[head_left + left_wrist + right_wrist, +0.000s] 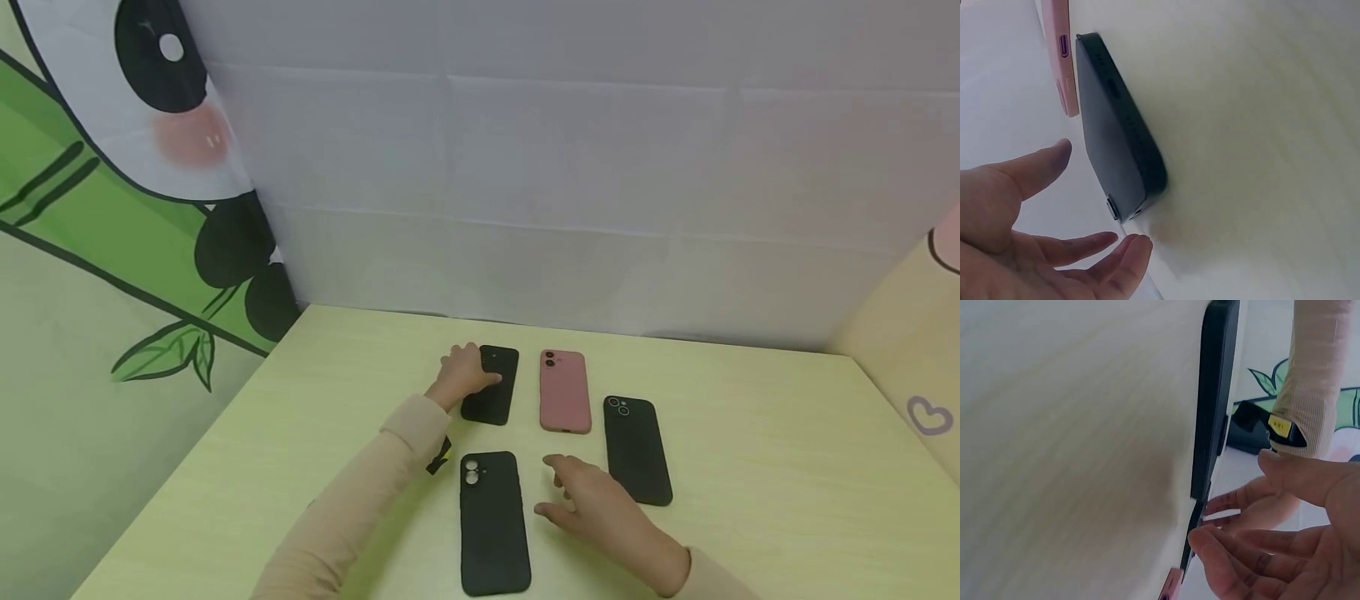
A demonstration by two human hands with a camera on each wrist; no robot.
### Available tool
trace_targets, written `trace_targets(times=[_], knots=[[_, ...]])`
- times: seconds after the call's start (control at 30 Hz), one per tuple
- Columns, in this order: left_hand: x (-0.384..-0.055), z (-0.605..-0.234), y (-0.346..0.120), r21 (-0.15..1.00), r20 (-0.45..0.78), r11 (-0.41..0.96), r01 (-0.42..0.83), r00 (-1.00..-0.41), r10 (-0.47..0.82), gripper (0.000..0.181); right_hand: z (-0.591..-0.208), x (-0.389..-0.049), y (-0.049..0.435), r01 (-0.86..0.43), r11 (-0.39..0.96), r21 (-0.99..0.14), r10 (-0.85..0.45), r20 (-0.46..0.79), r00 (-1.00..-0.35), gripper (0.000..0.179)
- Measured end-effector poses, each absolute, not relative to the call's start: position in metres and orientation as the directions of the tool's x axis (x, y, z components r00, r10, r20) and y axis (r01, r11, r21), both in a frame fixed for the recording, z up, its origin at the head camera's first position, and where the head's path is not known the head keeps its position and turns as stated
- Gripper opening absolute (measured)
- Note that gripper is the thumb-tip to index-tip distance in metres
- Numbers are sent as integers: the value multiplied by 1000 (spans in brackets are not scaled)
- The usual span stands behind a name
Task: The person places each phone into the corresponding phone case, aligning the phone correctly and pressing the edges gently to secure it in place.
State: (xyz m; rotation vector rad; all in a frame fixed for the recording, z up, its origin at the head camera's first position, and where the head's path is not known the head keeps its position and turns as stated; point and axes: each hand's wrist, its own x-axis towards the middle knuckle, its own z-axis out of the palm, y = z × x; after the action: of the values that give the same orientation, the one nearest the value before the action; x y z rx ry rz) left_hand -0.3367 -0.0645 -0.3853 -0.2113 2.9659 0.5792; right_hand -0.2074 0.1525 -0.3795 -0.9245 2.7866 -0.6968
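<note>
In the head view my left hand (pixel 462 377) reaches over the back-left black phone (pixel 497 402), thumb above its face and the other fingers past its far left side. The left wrist view has the same phone (pixel 1113 125) lying flat, with my left hand's fingers (pixel 1132 262) spread loosely around its camera end. My right hand (pixel 603 510) hovers with relaxed, parted fingers between the front black phone (pixel 495 529) and the right-hand black phone (pixel 639 454), holding nothing. Its thumb and fingers (pixel 1210 550) stand apart in the right wrist view.
A pink phone (pixel 566 393) lies to the right of the back-left one. The pale yellow table (pixel 772 467) ends at a white sheet (pixel 562 167) behind. A painted wall (pixel 112 308) borders it on the left. A black strap device (pixel 1280 427) sits on my left wrist.
</note>
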Motion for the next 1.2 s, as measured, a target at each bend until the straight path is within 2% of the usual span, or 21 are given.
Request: trace_targets(times=[0.33, 0.57, 0.97, 1.2], knots=[[-331, -390, -58, 321, -155, 929, -186, -978, -143, 75, -383, -195, 127, -573, 719, -392, -647, -79, -758, 62], [-328, -394, -52, 319, -157, 922, -218, -972, -176, 86, -386, -192, 120, -630, 699, -340, -689, -83, -720, 63], [-330, -393, -48, 413, -222, 843, -344, -936, -273, 90, -388, -187, 119, -672, 676, -303, -722, -89, -686, 57], [-329, -395, -53, 417, -224, 839, -350, -934, -278, 86, -389, -184, 117, -664, 683, -305, -712, -73, -699, 52]])
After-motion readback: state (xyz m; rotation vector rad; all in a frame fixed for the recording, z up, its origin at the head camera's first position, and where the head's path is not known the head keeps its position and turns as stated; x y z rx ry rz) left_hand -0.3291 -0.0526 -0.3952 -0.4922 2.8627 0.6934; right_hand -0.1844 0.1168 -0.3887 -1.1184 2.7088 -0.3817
